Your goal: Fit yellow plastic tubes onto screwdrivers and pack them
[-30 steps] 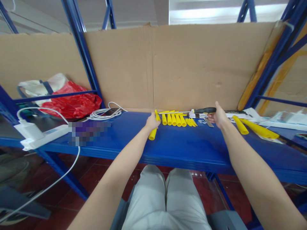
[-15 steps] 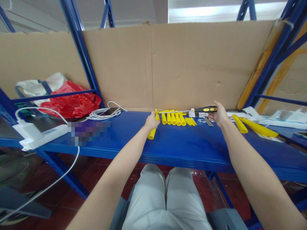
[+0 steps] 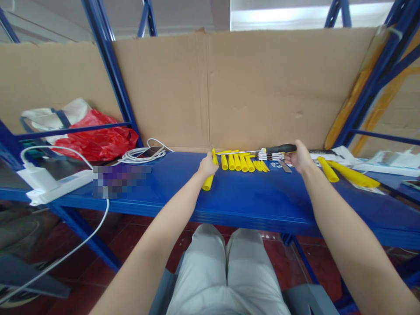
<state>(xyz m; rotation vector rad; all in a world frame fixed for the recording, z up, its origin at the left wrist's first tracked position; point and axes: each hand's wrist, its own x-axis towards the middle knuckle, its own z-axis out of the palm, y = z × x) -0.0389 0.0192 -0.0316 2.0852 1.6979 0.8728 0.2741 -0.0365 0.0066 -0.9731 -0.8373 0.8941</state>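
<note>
My left hand is closed around a yellow tube that lies pointing away from me above the blue shelf. In my right hand is the handle of a long screwdriver, whose dark side faces me. Its thin shaft runs left, level, and the tip meets the upper end of the held tube by my left fingers; the exact contact is too small to tell. Between my hands lie a row of several yellow tubes and some small flat yellow pieces. Near my right fingers lies a flat metal piece.
Black-and-white packs lie behind the row. Two larger yellow pieces lie at the right. A coiled white cable, a red bag and a power strip are at the left. Cardboard stands along the back.
The screwdriver handle has turned about its length: yellow marks that showed before are now out of sight. My right fingers shifted slightly with it. My left hand and the tube stay in place.
</note>
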